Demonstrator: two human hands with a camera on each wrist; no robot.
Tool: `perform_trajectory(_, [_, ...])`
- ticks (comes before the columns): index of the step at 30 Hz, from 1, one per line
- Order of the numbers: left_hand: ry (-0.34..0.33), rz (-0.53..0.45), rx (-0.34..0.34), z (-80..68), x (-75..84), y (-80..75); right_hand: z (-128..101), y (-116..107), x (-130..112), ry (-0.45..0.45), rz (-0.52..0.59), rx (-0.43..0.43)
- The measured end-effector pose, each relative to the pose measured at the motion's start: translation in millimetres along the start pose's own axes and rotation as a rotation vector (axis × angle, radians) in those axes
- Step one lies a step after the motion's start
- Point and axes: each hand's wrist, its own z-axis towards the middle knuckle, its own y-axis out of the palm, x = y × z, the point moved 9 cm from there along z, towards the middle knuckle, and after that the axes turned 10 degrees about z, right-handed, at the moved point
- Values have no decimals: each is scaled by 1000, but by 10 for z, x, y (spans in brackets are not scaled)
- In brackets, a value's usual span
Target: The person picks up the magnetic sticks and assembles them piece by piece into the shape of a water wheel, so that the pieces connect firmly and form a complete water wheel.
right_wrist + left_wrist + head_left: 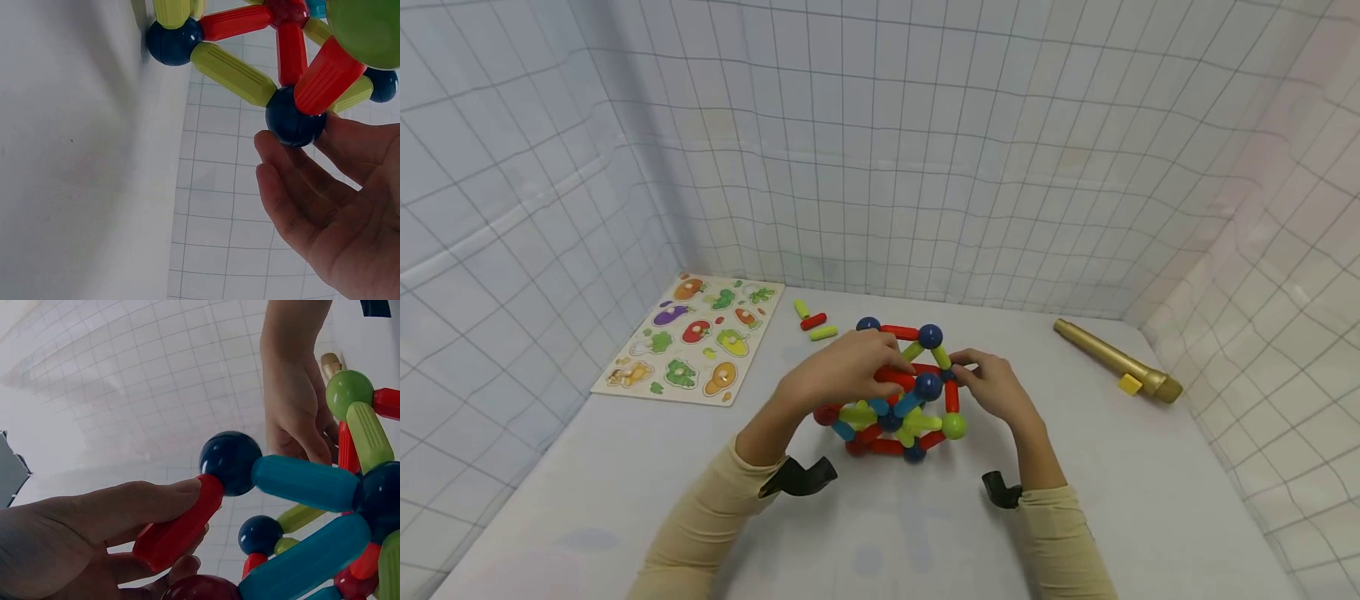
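- Magnetic rod-and-ball structure [898,400] stands on the white table [1150,500], near the middle, between the two hands; it is a cage of red, yellow-green and blue ribbed rods joined by dark blue, green and dark red balls.
- Left hand [842,367] lies over the structure's upper left side; in the left wrist view its thumb and fingers [125,506] curl round a red rod [178,525] whose end meets a dark blue ball [230,461].
- Right hand [996,387] is at the upper right; in the right wrist view its fingers [294,200] are loosely straight, cupped under and touching a dark blue ball [294,122], not gripping it.
- Hidden: the left hand covers the structure's left part in the head view, and both wrist views cut it off.
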Motion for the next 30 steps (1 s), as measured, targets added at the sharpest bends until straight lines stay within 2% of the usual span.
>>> perform_trajectory(5, [18, -15, 22, 41, 30, 36, 3, -4, -17, -10, 8, -4])
perform_trajectory(16, [-39, -130, 61, 85, -82, 148, 2, -5, -10, -17, 12, -3])
perform_trajectory(22, [-61, -129, 74, 36, -118, 174, 3, -1, -9, -35, 2, -10])
perform_trajectory(28, [-53, -120, 82, -1, -137, 144, 7, -6, -9, -31, 4, -8])
perform_trajectory(30, [-50, -145, 79, -20, -159, 130, 5, -3, -7, -23, 8, -8])
